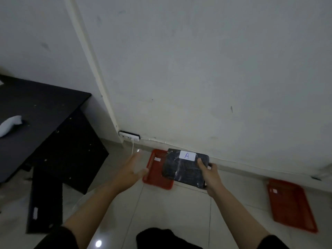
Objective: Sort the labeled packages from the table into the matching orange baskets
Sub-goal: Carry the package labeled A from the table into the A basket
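Note:
A black plastic-wrapped package with a white label reading "A" is held by its right edge in my right hand, above the floor. It hangs partly over an orange basket that stands on the tiles by the wall and carries a small white tag. My left hand is open with fingers spread, just left of that basket, holding nothing. A second orange basket, also tagged, lies on the floor at the right.
A black table stands at the left with a white soft package on it. A power strip with a white cable sits at the wall's foot. Pale glossy tiles cover the floor.

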